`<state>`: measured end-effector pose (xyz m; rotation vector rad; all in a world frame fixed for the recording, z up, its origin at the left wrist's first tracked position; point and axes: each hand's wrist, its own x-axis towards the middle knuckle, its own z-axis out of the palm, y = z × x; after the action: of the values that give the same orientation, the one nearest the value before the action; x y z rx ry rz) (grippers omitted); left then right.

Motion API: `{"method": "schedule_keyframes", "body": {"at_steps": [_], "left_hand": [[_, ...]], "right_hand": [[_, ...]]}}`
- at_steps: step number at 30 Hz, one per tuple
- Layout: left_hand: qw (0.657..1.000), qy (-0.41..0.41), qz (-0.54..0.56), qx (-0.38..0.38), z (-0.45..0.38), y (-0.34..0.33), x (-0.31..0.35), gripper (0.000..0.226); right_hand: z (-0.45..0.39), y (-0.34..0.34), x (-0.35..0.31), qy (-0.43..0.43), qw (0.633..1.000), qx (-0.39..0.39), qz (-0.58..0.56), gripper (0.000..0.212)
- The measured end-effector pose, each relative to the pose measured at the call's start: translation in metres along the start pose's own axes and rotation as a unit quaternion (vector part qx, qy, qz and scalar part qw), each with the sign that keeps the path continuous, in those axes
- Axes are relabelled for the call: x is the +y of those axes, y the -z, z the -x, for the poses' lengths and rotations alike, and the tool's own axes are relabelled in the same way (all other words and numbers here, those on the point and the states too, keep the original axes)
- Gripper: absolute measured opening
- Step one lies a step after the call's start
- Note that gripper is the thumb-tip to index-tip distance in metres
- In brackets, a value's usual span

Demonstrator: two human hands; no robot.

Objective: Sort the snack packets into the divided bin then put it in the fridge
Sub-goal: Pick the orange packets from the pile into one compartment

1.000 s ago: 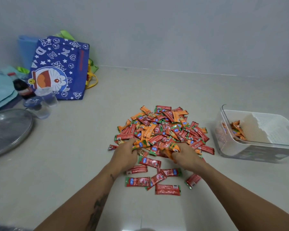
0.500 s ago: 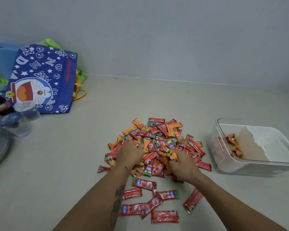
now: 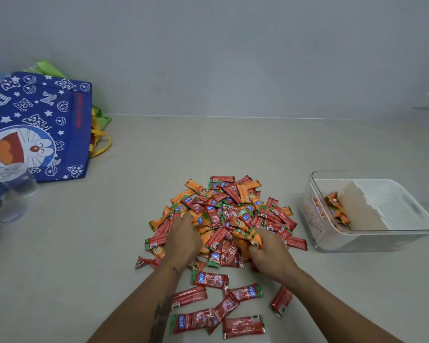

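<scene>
Snack packets (image 3: 229,214), red and orange, heaped mid-counter (image 3: 84,243), with several red strays lying loose nearer the viewer between the 2 forearms. Left hand (image 3: 182,237) lies palm-down on the heap's left side, its grip hidden under the palm so I cannot tell its state; right hand (image 3: 268,251) has its grip curled around a bunch of orange packets (image 3: 252,237). Divided bin (image 3: 317,243), clear with a white insert, stands right of the heap, a few orange packets in its left compartment; blue cartoon bag (image 3: 40,125) at far left.
</scene>
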<state>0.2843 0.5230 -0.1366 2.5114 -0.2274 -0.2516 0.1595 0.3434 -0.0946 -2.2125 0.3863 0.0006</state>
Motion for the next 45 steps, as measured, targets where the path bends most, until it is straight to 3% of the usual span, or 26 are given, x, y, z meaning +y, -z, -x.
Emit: {"method": "schedule_keyframes", "body": {"at_steps": [4,8,13,15,18,23,30,37,41,45], "left_hand": [[0.997,0.004,0.069,0.041,0.01,0.009,-0.001,0.023],[0.991,0.004,0.114,0.068,0.019,0.023,0.005,0.026],[0.99,-0.091,0.083,0.071,0.031,0.038,0.043,0.03],[0.982,-0.148,0.092,0.068,0.038,0.041,0.067,0.021],[0.973,-0.202,0.097,0.056,0.05,0.04,0.103,0.016],[0.961,-0.241,0.13,0.036,0.065,0.027,0.153,0.014],[0.967,-0.23,0.103,0.03,0.079,-0.002,0.192,0.013],[0.976,-0.204,0.071,0.012,0.09,-0.022,0.214,0.014],[0.981,-0.184,0.061,0.024,0.091,-0.031,0.227,0.014],[0.982,-0.166,0.089,0.029,0.087,-0.043,0.251,0.021]], "right_hand": [[0.008,0.009,0.003,-0.006,1.0,0.017,0.001,0.025],[0.021,0.025,-0.004,0.012,0.998,0.055,-0.006,0.027],[0.036,0.072,-0.012,0.058,0.99,0.125,0.031,0.025],[0.038,0.099,-0.009,0.073,0.981,0.17,0.063,0.015],[0.037,0.139,0.004,0.06,0.966,0.234,0.09,0.011],[0.032,0.185,0.03,0.03,0.959,0.268,0.092,0.003],[0.009,0.21,0.06,-0.032,0.964,0.211,0.159,0.01],[-0.009,0.224,0.082,-0.041,0.993,0.076,0.081,0.072],[0.011,0.234,0.09,0.038,0.989,0.069,0.127,0.063],[0.039,0.235,0.096,0.074,0.965,-0.054,0.244,0.045]]}}
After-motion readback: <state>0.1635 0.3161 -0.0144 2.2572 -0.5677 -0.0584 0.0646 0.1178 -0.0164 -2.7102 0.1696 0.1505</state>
